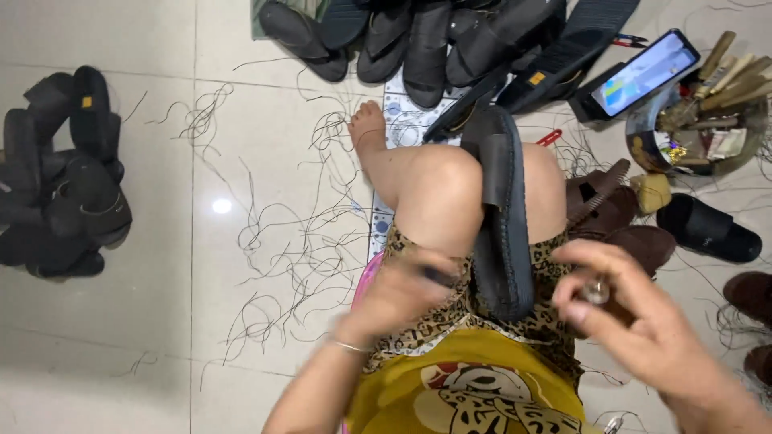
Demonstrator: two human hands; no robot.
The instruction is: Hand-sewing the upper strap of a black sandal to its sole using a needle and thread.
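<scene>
A black sandal sole stands on edge, wedged between the person's bare knees, its toe end pointing away from the body. The left hand is blurred, curled just beside the sole's near end, and seems to pinch a small dark tool; the grip cannot be told for sure. The right hand hovers just right of the sole, fingers closed on a small shiny metal piece. Loose black threads lie scattered over the tiled floor. Black sandals are piled ahead and at the far left. A phone leans beside a bowl of tools.
</scene>
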